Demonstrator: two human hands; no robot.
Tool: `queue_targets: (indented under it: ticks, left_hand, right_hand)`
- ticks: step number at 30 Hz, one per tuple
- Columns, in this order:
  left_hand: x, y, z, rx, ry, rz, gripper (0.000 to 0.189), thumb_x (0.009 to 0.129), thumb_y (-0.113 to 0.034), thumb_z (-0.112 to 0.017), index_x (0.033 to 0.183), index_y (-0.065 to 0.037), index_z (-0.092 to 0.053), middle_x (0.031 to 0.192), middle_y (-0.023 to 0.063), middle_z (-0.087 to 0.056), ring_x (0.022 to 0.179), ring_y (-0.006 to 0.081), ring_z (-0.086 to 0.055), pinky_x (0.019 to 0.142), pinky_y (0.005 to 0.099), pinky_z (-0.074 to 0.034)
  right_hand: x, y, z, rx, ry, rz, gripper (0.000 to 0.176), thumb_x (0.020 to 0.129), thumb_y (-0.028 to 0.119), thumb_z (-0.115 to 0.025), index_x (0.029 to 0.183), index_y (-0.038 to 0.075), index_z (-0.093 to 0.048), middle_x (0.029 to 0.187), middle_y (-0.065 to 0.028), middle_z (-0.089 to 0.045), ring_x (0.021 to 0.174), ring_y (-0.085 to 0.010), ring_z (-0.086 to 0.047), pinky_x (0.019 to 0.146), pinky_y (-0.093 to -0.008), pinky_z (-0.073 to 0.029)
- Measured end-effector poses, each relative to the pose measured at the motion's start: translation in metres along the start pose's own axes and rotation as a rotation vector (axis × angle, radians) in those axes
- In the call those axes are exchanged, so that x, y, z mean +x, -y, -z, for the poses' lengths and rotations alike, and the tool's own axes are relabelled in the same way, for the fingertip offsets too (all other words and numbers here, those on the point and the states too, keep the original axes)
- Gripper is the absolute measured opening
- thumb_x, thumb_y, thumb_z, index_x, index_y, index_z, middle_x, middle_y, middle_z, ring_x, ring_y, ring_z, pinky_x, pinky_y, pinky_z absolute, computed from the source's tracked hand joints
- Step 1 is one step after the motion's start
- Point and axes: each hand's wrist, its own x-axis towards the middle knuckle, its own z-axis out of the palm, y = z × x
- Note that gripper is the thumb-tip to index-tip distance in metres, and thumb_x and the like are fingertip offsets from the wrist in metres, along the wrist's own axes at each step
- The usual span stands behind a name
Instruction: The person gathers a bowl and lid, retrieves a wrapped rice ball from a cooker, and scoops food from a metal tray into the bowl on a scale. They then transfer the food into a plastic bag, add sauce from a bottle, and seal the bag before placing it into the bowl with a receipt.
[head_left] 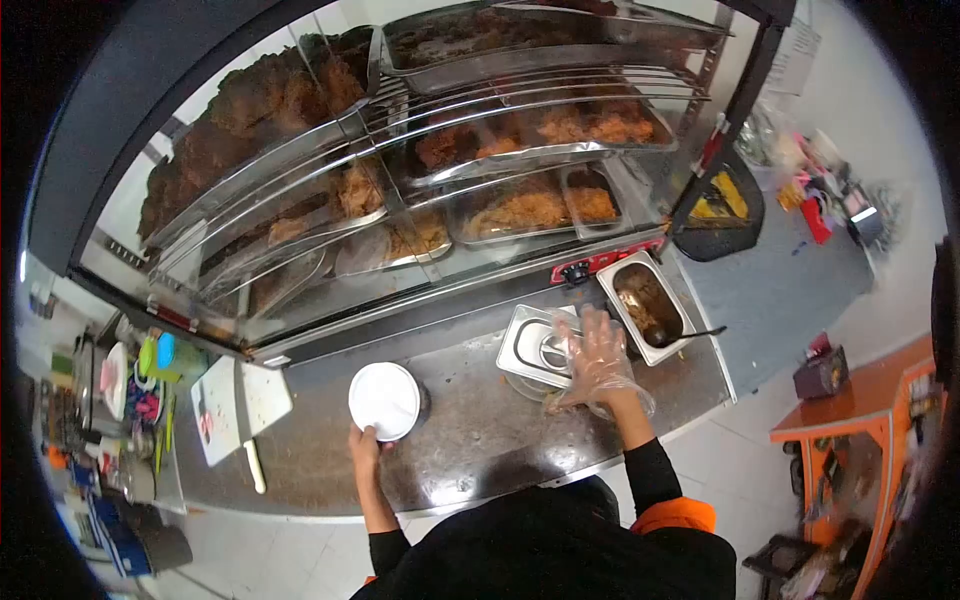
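Observation:
My left hand (365,450) grips the near left side of a round tub with a white lid (384,398), its thumb at the lid's edge. The tub rests on the steel counter (460,440). My right hand (597,358), in a clear plastic glove, has its fingers stretched out over the right side of a rectangular metal container lid (525,345) with a raised handle. To the right of that hand, an uncovered metal food pan (648,300) holds brown food and a dark-handled utensil (695,333).
A glass heated display case (440,260) with trays of fried food spans the back of the counter. On the left, a knife with a pale handle (256,468) lies across a white cutting board (268,392). An orange table (850,400) stands at right.

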Motion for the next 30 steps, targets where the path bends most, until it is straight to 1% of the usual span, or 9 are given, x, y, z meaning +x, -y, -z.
queue_targets:
  ticks: [3,4,12,16,18,21,24,26,30]
  left_hand:
    - [-0.043,-0.002,-0.021,-0.146,-0.075,0.118,0.034,0.072,-0.004,-0.035,0.105,0.004,-0.037,0.078,0.0150,-0.053,0.050,0.0194,-0.055,0.036,0.0207,-0.045]
    - [-0.054,0.000,-0.024,-0.191,-0.079,0.116,0.034,0.072,-0.004,-0.035,0.105,0.004,-0.036,0.077,0.0149,-0.053,0.050,0.0197,-0.055,0.035,0.0206,-0.045]
    - [-0.100,-0.002,-0.039,-0.261,-0.142,0.097,0.034,0.072,-0.004,-0.036,0.105,0.002,-0.037,0.076,0.0136,-0.054,0.050,0.0199,-0.055,0.035,0.0196,-0.044]
    - [-0.099,-0.024,-0.056,-0.234,-0.103,0.040,0.035,0.071,-0.005,-0.038,0.105,0.002,-0.038,0.078,0.0111,-0.054,0.052,0.0159,-0.054,0.036,0.0187,-0.042]
    - [-0.097,-0.045,-0.074,-0.221,-0.097,0.021,0.035,0.070,-0.005,-0.038,0.104,0.003,-0.038,0.079,0.0106,-0.053,0.053,0.0144,-0.053,0.036,0.0181,-0.041]
    - [-0.094,-0.073,-0.098,-0.213,0.061,-0.045,0.035,0.071,-0.007,-0.041,0.105,0.002,-0.040,0.083,0.0094,-0.052,0.061,0.0129,-0.052,0.041,0.0193,-0.042]
    - [-0.082,-0.084,-0.127,-0.158,0.183,-0.091,0.035,0.073,-0.009,-0.042,0.106,0.000,-0.041,0.088,0.0084,-0.052,0.069,0.0121,-0.053,0.044,0.0196,-0.043]
    - [-0.067,-0.085,-0.146,-0.125,0.267,-0.105,0.031,0.074,-0.009,-0.040,0.102,0.002,-0.041,0.087,0.0106,-0.052,0.067,0.0143,-0.054,0.045,0.0211,-0.046]
    - [-0.050,-0.094,-0.193,-0.079,0.307,-0.095,0.033,0.073,-0.006,-0.036,0.105,0.005,-0.037,0.080,0.0138,-0.054,0.057,0.0178,-0.056,0.042,0.0197,-0.045]
  right_hand:
    - [0.013,-0.005,0.010,0.086,0.155,0.175,0.116,0.037,0.061,-0.064,0.127,0.020,-0.005,0.128,-0.0217,-0.011,0.119,-0.0336,-0.012,0.094,-0.0488,-0.010]
    - [0.018,-0.011,-0.010,0.128,0.018,0.224,0.116,0.036,0.064,-0.062,0.127,0.020,-0.006,0.128,-0.0214,-0.010,0.119,-0.0334,-0.011,0.095,-0.0486,-0.007]
    - [0.027,-0.015,-0.031,0.086,0.005,0.291,0.111,0.041,0.063,-0.059,0.123,0.002,-0.016,0.121,-0.0208,-0.024,0.115,-0.0324,-0.022,0.094,-0.0473,-0.008]
    - [-0.017,-0.042,0.052,0.710,-0.226,0.249,0.095,0.040,0.050,-0.070,0.112,0.001,-0.032,0.111,-0.0160,-0.037,0.102,-0.0304,-0.038,0.089,-0.0407,-0.028]
    - [-0.049,-0.073,0.079,0.829,-0.641,0.315,0.096,0.044,0.044,-0.072,0.116,0.001,-0.026,0.109,-0.0144,-0.038,0.103,-0.0267,-0.037,0.083,-0.0383,-0.034]
    - [-0.086,-0.115,0.104,1.184,-1.064,0.030,0.088,0.052,0.033,-0.071,0.119,0.002,-0.025,0.116,-0.0141,-0.035,0.108,-0.0237,-0.033,0.088,-0.0331,-0.031]
    - [-0.093,-0.206,0.077,0.830,-1.068,-0.274,0.080,0.054,0.030,-0.070,0.117,0.002,-0.030,0.113,-0.0147,-0.038,0.104,-0.0252,-0.038,0.086,-0.0336,-0.033]
    - [-0.074,-0.261,0.015,0.743,-0.885,-0.524,0.075,0.053,0.034,-0.069,0.113,0.002,-0.037,0.109,-0.0159,-0.042,0.100,-0.0264,-0.042,0.083,-0.0345,-0.036]
    - [-0.060,-0.253,-0.015,0.455,-0.409,-0.855,0.069,0.051,0.038,-0.067,0.107,0.004,-0.044,0.108,-0.0209,-0.043,0.097,-0.0326,-0.044,0.081,-0.0363,-0.037]
